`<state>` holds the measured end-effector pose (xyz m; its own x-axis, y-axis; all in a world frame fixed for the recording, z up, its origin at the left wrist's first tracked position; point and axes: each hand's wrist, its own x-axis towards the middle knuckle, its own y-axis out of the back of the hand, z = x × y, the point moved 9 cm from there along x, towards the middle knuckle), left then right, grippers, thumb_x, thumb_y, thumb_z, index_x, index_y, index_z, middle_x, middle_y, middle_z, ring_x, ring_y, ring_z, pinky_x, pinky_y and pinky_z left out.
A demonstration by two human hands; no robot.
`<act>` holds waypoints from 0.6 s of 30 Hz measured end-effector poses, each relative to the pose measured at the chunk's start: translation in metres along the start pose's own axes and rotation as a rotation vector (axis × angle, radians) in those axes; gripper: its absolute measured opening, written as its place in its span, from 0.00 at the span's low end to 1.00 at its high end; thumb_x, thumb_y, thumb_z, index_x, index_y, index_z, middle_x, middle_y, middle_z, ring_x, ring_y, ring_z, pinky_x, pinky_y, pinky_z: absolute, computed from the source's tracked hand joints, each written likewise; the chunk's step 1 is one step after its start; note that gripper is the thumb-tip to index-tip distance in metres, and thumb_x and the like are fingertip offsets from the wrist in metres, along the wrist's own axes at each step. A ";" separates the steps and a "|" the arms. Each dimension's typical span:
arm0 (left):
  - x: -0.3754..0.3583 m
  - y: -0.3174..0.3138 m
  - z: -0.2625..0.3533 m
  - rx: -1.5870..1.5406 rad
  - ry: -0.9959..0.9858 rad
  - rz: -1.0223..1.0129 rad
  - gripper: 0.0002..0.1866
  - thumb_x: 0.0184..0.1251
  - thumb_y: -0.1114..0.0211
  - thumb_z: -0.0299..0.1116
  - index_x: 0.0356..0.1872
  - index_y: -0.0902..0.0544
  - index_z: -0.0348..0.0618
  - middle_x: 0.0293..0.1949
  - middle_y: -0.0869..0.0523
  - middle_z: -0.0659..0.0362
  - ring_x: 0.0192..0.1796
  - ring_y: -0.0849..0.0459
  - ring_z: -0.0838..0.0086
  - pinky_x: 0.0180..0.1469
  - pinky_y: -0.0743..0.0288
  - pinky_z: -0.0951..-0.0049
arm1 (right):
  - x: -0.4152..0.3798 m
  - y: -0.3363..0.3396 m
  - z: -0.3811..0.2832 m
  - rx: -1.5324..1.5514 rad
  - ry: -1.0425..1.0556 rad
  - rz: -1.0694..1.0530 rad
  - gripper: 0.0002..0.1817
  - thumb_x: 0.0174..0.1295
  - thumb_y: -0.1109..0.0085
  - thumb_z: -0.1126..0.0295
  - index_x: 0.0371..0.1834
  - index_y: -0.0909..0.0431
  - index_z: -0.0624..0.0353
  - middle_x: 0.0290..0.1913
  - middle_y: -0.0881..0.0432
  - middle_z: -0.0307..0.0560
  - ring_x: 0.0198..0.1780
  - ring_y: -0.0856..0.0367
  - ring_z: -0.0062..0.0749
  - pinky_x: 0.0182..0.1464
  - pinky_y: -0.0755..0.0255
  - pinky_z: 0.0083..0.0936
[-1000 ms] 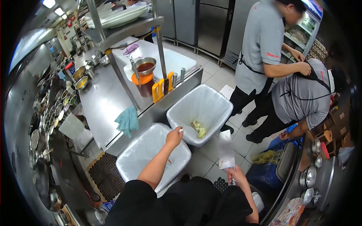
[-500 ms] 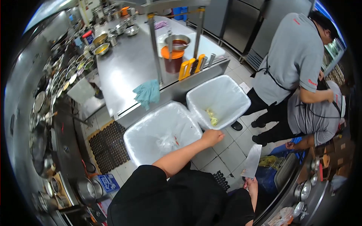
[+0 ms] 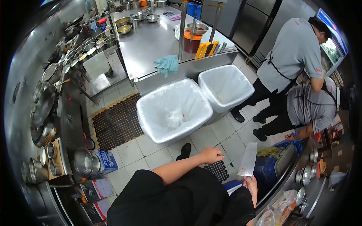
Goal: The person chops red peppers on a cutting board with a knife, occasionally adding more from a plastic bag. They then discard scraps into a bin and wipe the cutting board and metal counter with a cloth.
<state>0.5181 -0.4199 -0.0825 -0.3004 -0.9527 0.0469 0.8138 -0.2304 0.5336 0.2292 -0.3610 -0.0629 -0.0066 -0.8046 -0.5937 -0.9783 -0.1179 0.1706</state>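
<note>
My right hand (image 3: 250, 185), low on the right, grips the handle of a cleaver (image 3: 248, 160). The broad blade points upward, away from me. My left hand (image 3: 212, 155) is over the tiled floor in front of my body, its fingers loosely curled and slightly apart, with nothing visible in them. Ahead of it stands a large bin with a clear plastic liner (image 3: 152, 130); some crumpled plastic and a small red bit lie inside. A smaller lined bin (image 3: 245, 96) stands behind it to the right.
A steel table (image 3: 141, 56) beyond the bins bears a teal cloth (image 3: 166, 66), yellow-handled knives (image 3: 206, 50) and bowls. Two people in grey shirts (image 3: 292, 49) are at the right. A black perforated mat (image 3: 117, 120) lies left. Woks (image 3: 47, 105) line the left wall; a counter runs along the right.
My left hand has drawn back from the smaller bin's edge, nearer my body. My view has shifted, so both bins appear farther up. The cleaver stays in my right hand.
</note>
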 end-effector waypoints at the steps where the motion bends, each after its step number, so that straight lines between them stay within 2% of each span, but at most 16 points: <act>1: -0.007 -0.007 0.001 0.028 0.032 -0.072 0.19 0.67 0.43 0.50 0.33 0.17 0.44 0.37 0.15 0.51 0.43 0.17 0.53 0.43 0.24 0.52 | -0.010 0.001 0.008 0.007 0.003 0.003 0.11 0.60 0.42 0.69 0.42 0.30 0.60 0.15 0.30 0.41 0.10 0.31 0.29 0.13 0.37 0.26; 8: -0.027 -0.023 0.016 0.054 0.029 -0.175 0.22 0.71 0.44 0.53 0.34 0.19 0.42 0.36 0.17 0.49 0.42 0.18 0.51 0.43 0.26 0.51 | -0.068 0.020 0.039 0.013 0.071 0.110 0.10 0.59 0.43 0.70 0.41 0.29 0.60 0.14 0.29 0.41 0.11 0.31 0.30 0.14 0.37 0.26; 11: -0.022 -0.022 0.024 0.046 -0.069 -0.161 0.20 0.70 0.44 0.52 0.34 0.18 0.44 0.34 0.16 0.49 0.41 0.17 0.51 0.43 0.26 0.50 | -0.092 0.019 0.039 0.085 0.082 0.170 0.11 0.59 0.43 0.70 0.42 0.30 0.60 0.14 0.29 0.42 0.10 0.31 0.30 0.13 0.38 0.26; 14: -0.017 -0.031 0.014 0.068 -0.123 -0.226 0.21 0.72 0.45 0.52 0.36 0.19 0.42 0.36 0.17 0.49 0.43 0.18 0.50 0.44 0.26 0.52 | -0.120 0.020 0.046 0.138 0.015 0.303 0.10 0.61 0.44 0.70 0.42 0.32 0.59 0.13 0.30 0.41 0.09 0.33 0.30 0.10 0.39 0.27; 17: -0.025 -0.025 -0.012 -0.009 -0.033 -0.248 0.21 0.71 0.43 0.52 0.35 0.19 0.41 0.35 0.16 0.49 0.40 0.18 0.50 0.42 0.26 0.53 | -0.145 0.013 0.050 0.174 0.046 0.385 0.10 0.61 0.44 0.70 0.42 0.32 0.58 0.14 0.30 0.41 0.09 0.32 0.29 0.10 0.38 0.27; 18: -0.028 -0.017 -0.020 -0.003 -0.006 -0.255 0.21 0.70 0.43 0.52 0.35 0.19 0.41 0.34 0.16 0.49 0.39 0.18 0.50 0.41 0.26 0.54 | -0.151 0.011 0.061 0.270 -0.001 0.409 0.11 0.62 0.44 0.70 0.44 0.32 0.60 0.14 0.30 0.41 0.09 0.31 0.30 0.10 0.38 0.27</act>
<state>0.5230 -0.3930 -0.1100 -0.4993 -0.8623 -0.0841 0.7128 -0.4641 0.5259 0.2068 -0.2058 -0.0190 -0.4012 -0.7528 -0.5218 -0.9144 0.3628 0.1797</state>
